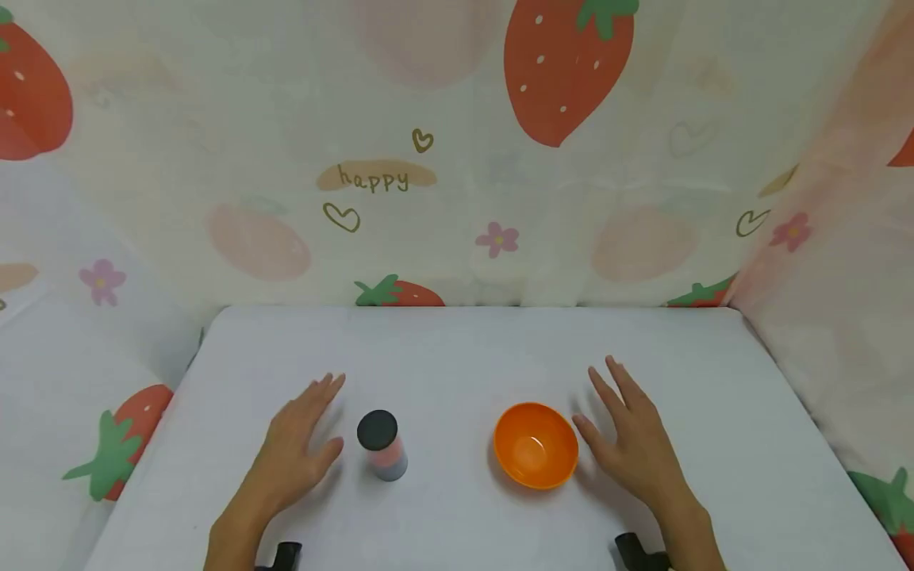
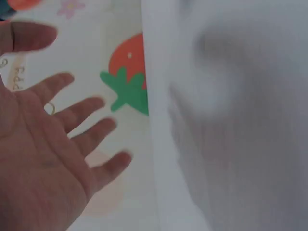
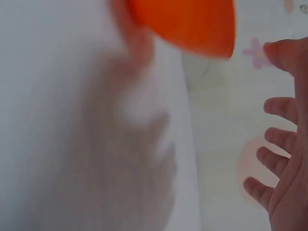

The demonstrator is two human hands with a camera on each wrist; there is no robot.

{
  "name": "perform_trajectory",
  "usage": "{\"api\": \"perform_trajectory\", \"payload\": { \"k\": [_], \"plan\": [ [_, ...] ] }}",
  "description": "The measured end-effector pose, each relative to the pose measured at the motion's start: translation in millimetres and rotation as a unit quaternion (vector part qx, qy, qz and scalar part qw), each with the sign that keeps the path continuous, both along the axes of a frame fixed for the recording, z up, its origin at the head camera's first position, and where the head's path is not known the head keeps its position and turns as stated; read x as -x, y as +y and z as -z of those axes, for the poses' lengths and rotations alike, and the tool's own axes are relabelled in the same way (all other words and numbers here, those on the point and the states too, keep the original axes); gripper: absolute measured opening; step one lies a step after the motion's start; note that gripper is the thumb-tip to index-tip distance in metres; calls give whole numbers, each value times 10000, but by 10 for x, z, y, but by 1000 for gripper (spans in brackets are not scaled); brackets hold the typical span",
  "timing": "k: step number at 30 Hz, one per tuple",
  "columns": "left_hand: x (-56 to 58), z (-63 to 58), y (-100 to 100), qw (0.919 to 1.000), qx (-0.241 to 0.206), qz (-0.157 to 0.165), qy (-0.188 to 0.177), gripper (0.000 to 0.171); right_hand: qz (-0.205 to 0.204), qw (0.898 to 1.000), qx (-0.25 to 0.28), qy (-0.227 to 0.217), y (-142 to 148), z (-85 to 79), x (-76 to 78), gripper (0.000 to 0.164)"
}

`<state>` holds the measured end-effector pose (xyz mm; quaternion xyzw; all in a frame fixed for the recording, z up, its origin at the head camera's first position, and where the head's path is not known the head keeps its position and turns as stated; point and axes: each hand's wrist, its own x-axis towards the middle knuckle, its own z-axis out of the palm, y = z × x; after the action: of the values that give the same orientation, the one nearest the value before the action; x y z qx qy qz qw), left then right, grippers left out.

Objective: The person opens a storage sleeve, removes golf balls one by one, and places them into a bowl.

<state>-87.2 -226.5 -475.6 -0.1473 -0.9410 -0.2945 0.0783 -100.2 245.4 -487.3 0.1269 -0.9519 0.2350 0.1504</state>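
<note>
An orange bowl (image 1: 535,446) stands upright on the white table, and its glossy inside faces up. Left of it is a small cylinder-shaped container (image 1: 386,454) with a black lid and a pink and greyish body. My left hand (image 1: 296,448) hovers beside the container on its left, fingers spread and holding nothing. On the bowl's right side hovers my right hand (image 1: 628,436), its fingers also extended and apart, with the thumb close to the rim. In the right wrist view, part of the bowl (image 3: 187,24) shows at the top.
The white table (image 1: 457,357) has its far edge against a hanging cloth (image 1: 457,103) printed with strawberries, hearts and flowers. More of this cloth hangs at both sides. Black wrist mounts (image 1: 288,555) show near the bottom edge.
</note>
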Motion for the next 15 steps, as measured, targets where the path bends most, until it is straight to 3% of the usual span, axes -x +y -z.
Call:
{"api": "perform_trajectory", "payload": {
  "k": [3,8,13,15],
  "plan": [
    [-37,1,104,9954,-458,534,-646,81,-190,9989,368,199,-139,-72,-44,69],
    [-51,129,265,9723,-1413,1198,-1423,71,-604,9941,865,267,-439,-232,-107,61],
    [-9,283,298,9431,-2350,1452,-1851,55,-1136,9843,1347,-19,-787,-346,-151,58],
    [17,302,293,9366,-2550,1463,-1906,54,-1327,9790,1540,-140,-930,-376,-146,56]
  ]
}}
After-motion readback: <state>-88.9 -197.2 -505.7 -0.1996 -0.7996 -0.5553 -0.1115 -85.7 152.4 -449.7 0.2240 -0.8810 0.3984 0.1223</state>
